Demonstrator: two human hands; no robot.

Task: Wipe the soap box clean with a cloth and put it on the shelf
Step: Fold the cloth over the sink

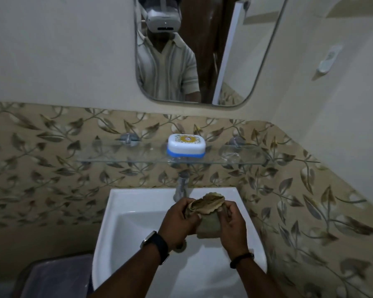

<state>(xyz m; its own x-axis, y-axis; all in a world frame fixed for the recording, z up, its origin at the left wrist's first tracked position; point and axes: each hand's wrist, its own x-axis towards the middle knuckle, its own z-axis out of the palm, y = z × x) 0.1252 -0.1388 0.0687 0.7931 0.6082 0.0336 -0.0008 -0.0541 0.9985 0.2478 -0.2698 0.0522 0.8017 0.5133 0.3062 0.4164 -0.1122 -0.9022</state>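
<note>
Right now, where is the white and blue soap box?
The white and blue plastic soap box sits on the glass wall shelf, centre of the head view, above the metal tap and below the mirror.

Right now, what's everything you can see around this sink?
soap box: one, white lid, blue base, on the glass shelf
glass shelf: one, clear, on the wall above the tap
tap: one, chrome, behind the basin
basin: one, white, below the hands
mirror: one, on the wall above the shelf
cloth: one, tan, bunched between both hands
left hand: one, gripping the cloth, watch on its wrist
right hand: one, gripping the cloth, dark band on its wrist
</note>
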